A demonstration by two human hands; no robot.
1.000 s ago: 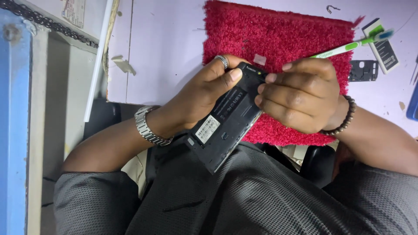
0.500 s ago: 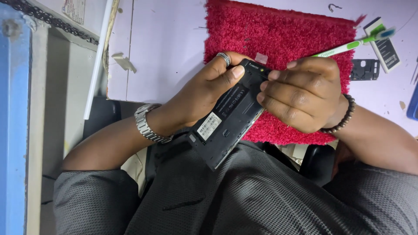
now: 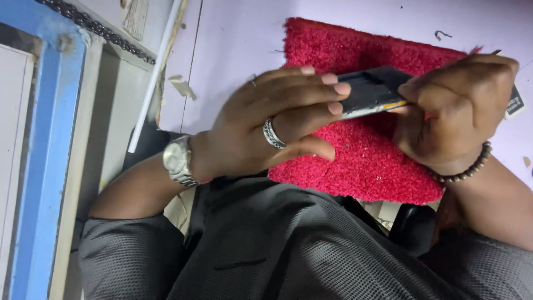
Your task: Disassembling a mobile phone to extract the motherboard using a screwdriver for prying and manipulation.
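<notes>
Above the red mat's (image 3: 355,166) near edge, the left hand (image 3: 266,130) is gripping a black phone (image 3: 373,91) edge-on. The right hand (image 3: 455,111) is pinching its other end, seemingly prying at the seam, with the casing not yet apart.

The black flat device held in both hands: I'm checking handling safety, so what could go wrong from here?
1. The black device is held edge-up above the red mat, pinched only at its ends by the left hand and right hand; if either grip slips, it may drop.
2. The right hand's fingertips press at the device's edge seam, where a yellowish strip shows; hard prying might crack or bend it.
</notes>
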